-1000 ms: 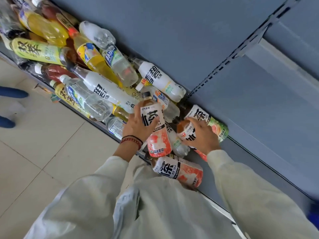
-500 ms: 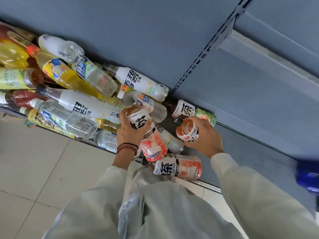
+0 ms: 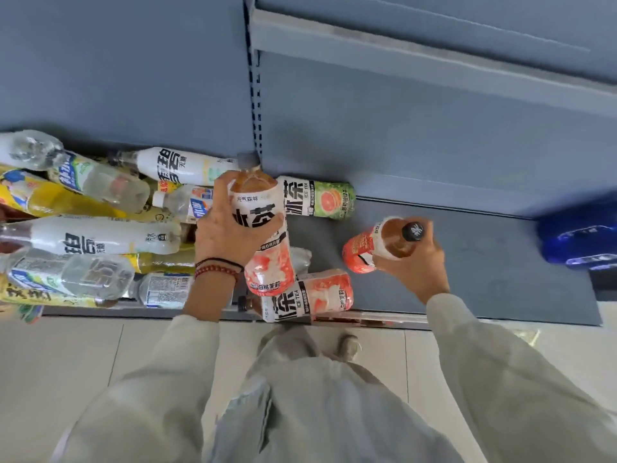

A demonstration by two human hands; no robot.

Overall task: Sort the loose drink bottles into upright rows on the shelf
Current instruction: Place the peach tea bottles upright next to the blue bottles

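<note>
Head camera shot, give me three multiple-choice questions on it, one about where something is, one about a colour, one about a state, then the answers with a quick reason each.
1. Where does the green-label bottle lie?
A. on the floor tiles
B. on the shelf against the back panel
C. in the right hand

2. What colour is the cap of the bottle in the right hand?
A. black
B. yellow
C. white

3. What is the left hand doing?
A. resting empty on the shelf
B. pointing at the floor
C. gripping a pink-label bottle

Answers: 1 B, it lies on its side by the panel. 2 A, the black cap faces the camera. 3 C, the fingers wrap around the bottle's label.
</note>
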